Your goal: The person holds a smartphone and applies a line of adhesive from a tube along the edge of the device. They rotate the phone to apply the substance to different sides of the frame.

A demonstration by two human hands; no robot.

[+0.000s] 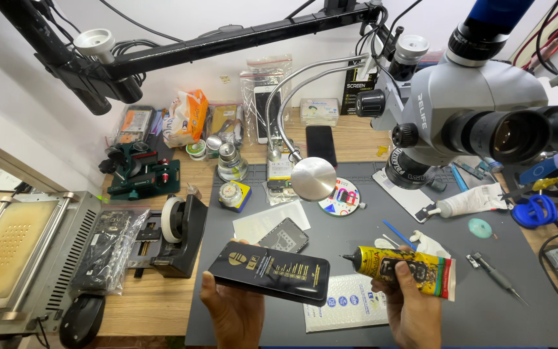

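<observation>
My left hand (230, 311) holds a flat black box with gold print (269, 271) from below, tilted over the grey work mat (485, 310). A yellow glue tube with a black nozzle (407, 265) is gripped in my right hand (414, 310), its tip pointing left toward the box's right end, a small gap between them. A white bubble-wrap pouch (347, 307) lies on the mat under both hands. A dark phone back panel (284, 235) rests on white paper just beyond the box.
A grey microscope (466, 103) hangs over the mat's right side, with a round metal lamp head (313, 179) on a gooseneck. A tape dispenser (175, 236) and a heating plate machine (20, 258) stand left. Tweezers (495, 274), a white tube (466, 203), blue pliers (536, 212) lie right.
</observation>
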